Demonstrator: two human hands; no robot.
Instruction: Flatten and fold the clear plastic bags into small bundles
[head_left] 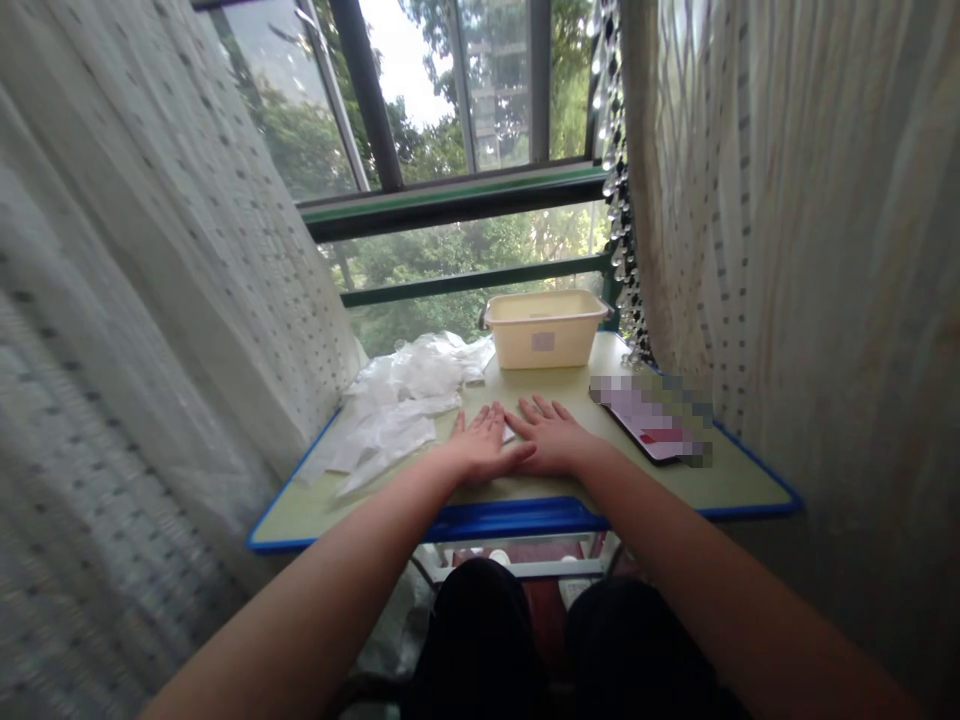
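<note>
Side by side, both hands rest palm down near the front of a pale green table (720, 485) with a blue edge. My left hand (484, 447) lies flat with its fingers spread. My right hand (555, 437) is also flat, fingers apart, its thumb beside the left hand's thumb. Between and partly under them shows a small white piece (509, 434), mostly covered, so I cannot tell what it is. To the left of my left hand lies a heap of crumpled clear plastic bags (420, 375).
A cream plastic bin (547, 340) with a small label stands at the back of the table. A phone-like flat object (652, 430), partly blurred out, lies on the right. Curtains (247, 270) hang close on both sides, with a window behind.
</note>
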